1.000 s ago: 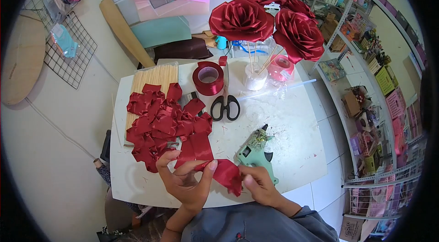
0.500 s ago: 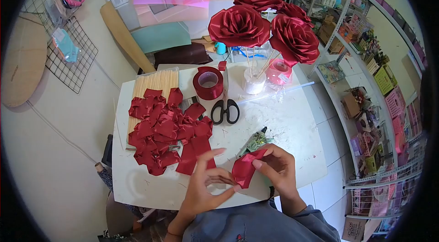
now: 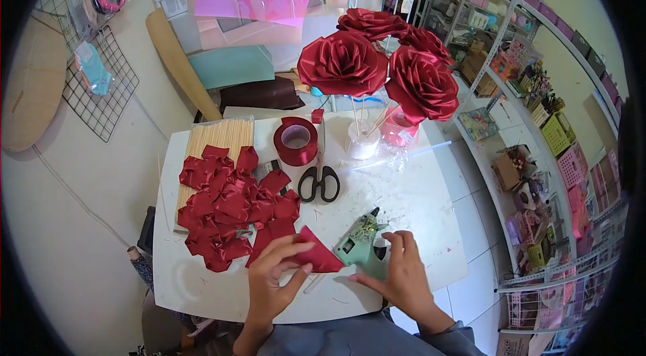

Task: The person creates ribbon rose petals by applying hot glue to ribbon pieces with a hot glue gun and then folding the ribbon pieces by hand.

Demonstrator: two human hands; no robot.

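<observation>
Between the thumb and fingers of my left hand (image 3: 272, 278) is a folded piece of red satin ribbon (image 3: 317, 253), with a pointed corner toward the right. My right hand (image 3: 402, 282) holds nothing; thumb and fingers are apart, close to a pale green glue gun (image 3: 363, 248) lying on the table. A heap of cut red ribbon pieces (image 3: 225, 204) is left of my left hand, partly over a bundle of wooden sticks (image 3: 225, 135). Black-handled scissors (image 3: 319, 184) lie beyond the hands, below a roll of red ribbon (image 3: 296, 156).
Several red ribbon roses (image 3: 343, 63) on sticks stand in a white cup (image 3: 363, 143) at the back of the white table (image 3: 417, 201). Behind the cup is a pink roll (image 3: 400, 132). Shelves of craft supplies (image 3: 538, 147) line the right side; a wire grid (image 3: 101, 100) hangs at left.
My right hand has let go of the ribbon piece and moved beside the glue gun. The left hand now holds the piece alone, further left. The view has shifted slightly.
</observation>
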